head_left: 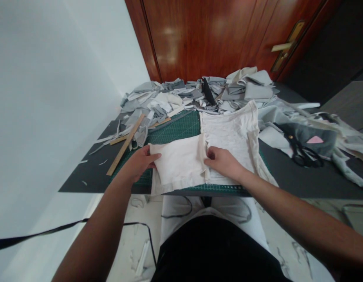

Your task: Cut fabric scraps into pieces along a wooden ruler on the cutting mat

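Note:
A folded piece of white fabric (pixel 179 162) lies near the table's front edge, its lower left corner reaching over that edge. My left hand (pixel 143 161) pinches its left side, thumb on top and fingers underneath. At the fabric's right side my right hand (pixel 221 159) is closed on the raised, seam-like edge between thumb and fingers. To the right, a second wrinkled white fabric panel (pixel 228 127) spreads flat, partly under my right hand and forearm. Whether the two panels are joined is unclear. Beneath both is a green cutting mat (pixel 175 131) with grid lines.
Grey and white fabric scraps (pixel 169 98) pile along the back against the wooden door (pixel 195 39). A wooden ruler (pixel 125 145) lies at the left, near the white wall (pixel 81 78). Black-handled scissors (pixel 301 152) rest at the right beside more scraps.

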Tool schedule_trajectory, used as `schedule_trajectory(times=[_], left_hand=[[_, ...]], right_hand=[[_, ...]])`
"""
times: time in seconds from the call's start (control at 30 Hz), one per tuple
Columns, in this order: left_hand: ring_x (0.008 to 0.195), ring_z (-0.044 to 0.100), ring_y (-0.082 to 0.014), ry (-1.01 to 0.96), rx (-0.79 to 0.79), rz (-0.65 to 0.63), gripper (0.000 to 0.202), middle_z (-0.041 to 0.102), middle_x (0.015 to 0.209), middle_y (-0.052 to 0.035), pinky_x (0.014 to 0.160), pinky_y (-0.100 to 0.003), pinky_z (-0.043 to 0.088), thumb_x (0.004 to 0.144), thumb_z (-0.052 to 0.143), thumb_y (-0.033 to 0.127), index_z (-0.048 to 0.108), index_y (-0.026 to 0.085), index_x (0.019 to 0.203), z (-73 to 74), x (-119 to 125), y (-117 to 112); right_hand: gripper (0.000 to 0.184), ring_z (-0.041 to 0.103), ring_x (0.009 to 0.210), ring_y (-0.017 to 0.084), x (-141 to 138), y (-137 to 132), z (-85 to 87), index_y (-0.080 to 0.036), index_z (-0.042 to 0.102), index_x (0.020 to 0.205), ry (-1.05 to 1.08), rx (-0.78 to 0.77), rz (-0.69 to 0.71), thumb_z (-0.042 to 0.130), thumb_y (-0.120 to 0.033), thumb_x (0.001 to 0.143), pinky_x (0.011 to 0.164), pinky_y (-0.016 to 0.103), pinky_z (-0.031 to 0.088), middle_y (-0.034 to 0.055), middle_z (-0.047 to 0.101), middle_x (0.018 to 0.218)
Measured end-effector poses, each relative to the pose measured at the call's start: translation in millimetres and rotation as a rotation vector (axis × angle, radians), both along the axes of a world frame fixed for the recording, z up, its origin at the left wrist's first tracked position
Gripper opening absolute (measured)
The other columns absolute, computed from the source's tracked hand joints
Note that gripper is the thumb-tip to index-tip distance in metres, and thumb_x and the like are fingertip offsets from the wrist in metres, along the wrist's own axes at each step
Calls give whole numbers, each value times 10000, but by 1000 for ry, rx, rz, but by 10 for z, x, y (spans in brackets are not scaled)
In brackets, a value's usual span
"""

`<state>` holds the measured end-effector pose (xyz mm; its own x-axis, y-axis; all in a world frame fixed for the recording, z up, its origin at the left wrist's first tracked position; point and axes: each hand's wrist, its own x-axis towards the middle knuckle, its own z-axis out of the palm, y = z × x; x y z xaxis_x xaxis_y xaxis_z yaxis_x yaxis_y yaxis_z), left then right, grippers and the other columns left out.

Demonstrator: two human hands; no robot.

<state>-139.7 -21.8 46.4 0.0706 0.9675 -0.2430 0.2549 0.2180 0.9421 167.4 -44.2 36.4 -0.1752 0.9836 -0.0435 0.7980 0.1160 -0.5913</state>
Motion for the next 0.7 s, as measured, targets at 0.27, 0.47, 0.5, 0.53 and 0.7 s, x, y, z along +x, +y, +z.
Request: schedule_trajectory(times=[0.27, 0.47, 0.5, 0.53, 0.7], left_hand=[[463, 551, -129, 127, -28, 177, 721, 605, 733, 41, 410, -221, 410, 511, 952, 224, 502, 242, 1075, -44, -190, -134], [595, 570, -171, 480, 175, 27, 813, 544, 811, 32, 590, -307, 502, 596, 909, 366, 488, 271, 1285, -119, -206, -199], [670, 589, -188, 559, 219, -6, 778, 551, 878, 11, 678, -344, 533, 633, 881, 380, 493, 268, 1299, -125, -186, -213], [747, 601, -203, 636, 264, -35, 713, 553, 961, -14, 773, -382, 545, 684, 842, 383, 506, 263, 1301, -126, -164, -235], [1154, 536, -273, 855, 507, -301, 270, 494, 1261, -93, 1123, -496, 384, 917, 615, 326, 644, 262, 1177, -25, -72, -459]], right_hand=[[123, 639, 799, 231, 106, 4, 59, -193, 588, 920, -208, -9, -45, 537, -148, 817, 660, 296, 345, 88, 704, 845], [442, 671, 885, 258, 65, -62, 30, -217, 590, 1244, -331, 12, 41, 477, -88, 836, 697, 316, 382, 131, 684, 1067], [453, 672, 881, 257, 54, -70, 36, -221, 596, 1257, -343, 15, 51, 466, -87, 844, 708, 320, 394, 133, 669, 1093], [451, 673, 874, 257, 44, -78, 47, -217, 605, 1260, -357, 11, 57, 459, -93, 852, 717, 327, 407, 137, 654, 1109], [396, 649, 1011, 299, 66, -137, 86, -126, 627, 1265, -370, 37, 131, 522, -192, 889, 858, 370, 469, 179, 613, 1184]])
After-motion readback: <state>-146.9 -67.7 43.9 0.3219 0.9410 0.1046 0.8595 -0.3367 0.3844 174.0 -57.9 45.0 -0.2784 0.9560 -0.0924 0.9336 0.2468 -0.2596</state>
